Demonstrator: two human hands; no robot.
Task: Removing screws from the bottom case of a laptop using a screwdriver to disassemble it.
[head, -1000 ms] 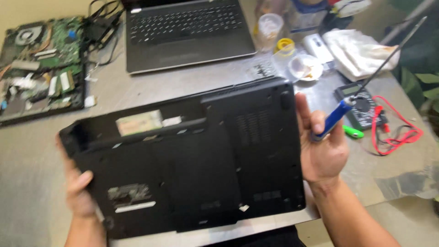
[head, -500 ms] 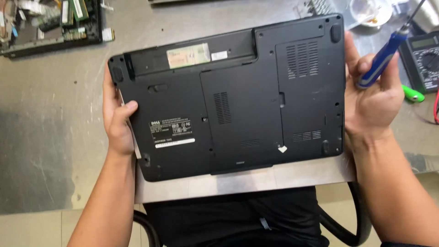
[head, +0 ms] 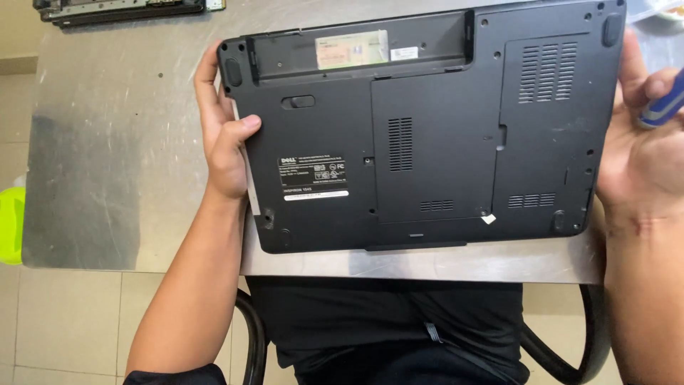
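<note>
The black laptop [head: 427, 128] lies bottom-up on the metal counter [head: 107, 142] between both hands, the left hand [head: 224, 139] clasping its left edge, the right hand [head: 641, 153] against its right edge while holding a blue-handled screwdriver [head: 662, 108].

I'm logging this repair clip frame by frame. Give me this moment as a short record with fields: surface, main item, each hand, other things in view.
surface: grey metal table, worn dark patch at its left
main item: black laptop, lying bottom side up, vents and panel covers showing
left hand: left hand grips the laptop's left edge, thumb on the underside
right hand: right hand rests against the laptop's right edge, holding a blue-handled tool
other things: opened device at the table's far edge; green object at left
</note>
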